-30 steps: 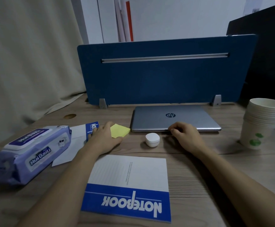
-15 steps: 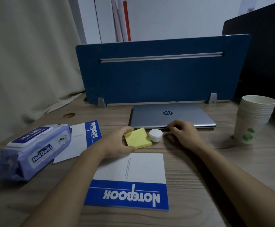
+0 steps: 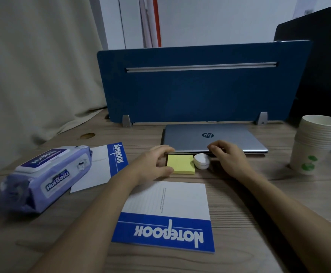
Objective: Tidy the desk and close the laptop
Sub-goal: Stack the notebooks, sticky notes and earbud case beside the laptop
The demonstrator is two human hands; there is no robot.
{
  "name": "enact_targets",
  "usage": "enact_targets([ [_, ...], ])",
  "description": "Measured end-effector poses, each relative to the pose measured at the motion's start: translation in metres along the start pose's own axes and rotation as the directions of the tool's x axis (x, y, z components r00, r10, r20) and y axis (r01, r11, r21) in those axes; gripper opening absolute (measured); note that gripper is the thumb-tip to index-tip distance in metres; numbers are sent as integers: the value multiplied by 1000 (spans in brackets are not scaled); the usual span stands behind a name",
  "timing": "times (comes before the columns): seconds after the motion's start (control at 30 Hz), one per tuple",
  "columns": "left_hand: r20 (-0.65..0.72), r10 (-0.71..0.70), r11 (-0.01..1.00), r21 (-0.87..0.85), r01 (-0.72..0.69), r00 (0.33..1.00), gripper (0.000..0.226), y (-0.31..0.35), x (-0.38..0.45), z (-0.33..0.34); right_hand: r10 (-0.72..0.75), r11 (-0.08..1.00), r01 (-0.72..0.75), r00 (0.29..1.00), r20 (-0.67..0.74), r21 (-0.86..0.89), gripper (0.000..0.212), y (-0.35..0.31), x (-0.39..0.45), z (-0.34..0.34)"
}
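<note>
**Inspector:** State the position of the laptop (image 3: pixel 213 137).

**Assistant:** It lies with its lid down at the back edge of the desk (image 3: pixel 279 203), just in front of the blue divider panel (image 3: pixel 200 85). That half of the task looks done, as I judge it.

**Inspector:** And the hands?

**Assistant:** The left hand (image 3: pixel 154 164) holds the yellow sticky-note pad (image 3: pixel 181 164), thumb on its near-left corner and fingers curled over its far-left corner; the pad lies flat, its far edge against the laptop's front edge. The right hand (image 3: pixel 227 156) rests curled fingers on that front edge. Whether it grips the lid or only touches it, I cannot tell.

**Inspector:** Why there?

**Assistant:** Likely squaring the pad to the laptop beside the small white case (image 3: pixel 201 163), which touches the pad's right side. The right hand probably steadies the laptop.

**Inspector:** Outstanding items?

**Assistant:** One notebook (image 3: pixel 166 217) lies near the front edge; a second notebook (image 3: pixel 105 166) lies skewed toward the left edge, partly beneath the wet-wipe pack (image 3: pixel 46 178). The paper cups (image 3: pixel 316 142) stand stacked near the right edge. These look unsorted.
</note>
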State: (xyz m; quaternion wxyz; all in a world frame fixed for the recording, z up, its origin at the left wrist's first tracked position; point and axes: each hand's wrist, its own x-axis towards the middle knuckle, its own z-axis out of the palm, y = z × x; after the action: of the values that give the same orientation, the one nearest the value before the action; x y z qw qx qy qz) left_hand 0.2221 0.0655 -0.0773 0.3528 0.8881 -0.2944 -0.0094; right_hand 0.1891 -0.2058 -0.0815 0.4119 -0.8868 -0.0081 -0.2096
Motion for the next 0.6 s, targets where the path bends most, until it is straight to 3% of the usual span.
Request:
enact_targets([
  [0.23, -257, 5, 998, 69, 13, 966, 41, -3, -45, -28, -78, 996, 79, 997, 24, -43, 20, -13, -13, 4],
  [0.37, -356, 45, 982, 186, 24, 934, 36, -9, -88, -40, -191, 970, 186, 982, -14, -154, 25, -27, -26, 6],
  [0.47, -458, 131, 946, 322, 26, 879, 36, -17, -130, -51, -268, 949, 260, 963, -19, -180, 27, -44, -42, 13],
  [0.6, -575, 216, 843, 517, 146, 789, 41, -30, -177, -72, -330, 923, 343, 939, 95, -176, 29, -72, -69, 34],
])
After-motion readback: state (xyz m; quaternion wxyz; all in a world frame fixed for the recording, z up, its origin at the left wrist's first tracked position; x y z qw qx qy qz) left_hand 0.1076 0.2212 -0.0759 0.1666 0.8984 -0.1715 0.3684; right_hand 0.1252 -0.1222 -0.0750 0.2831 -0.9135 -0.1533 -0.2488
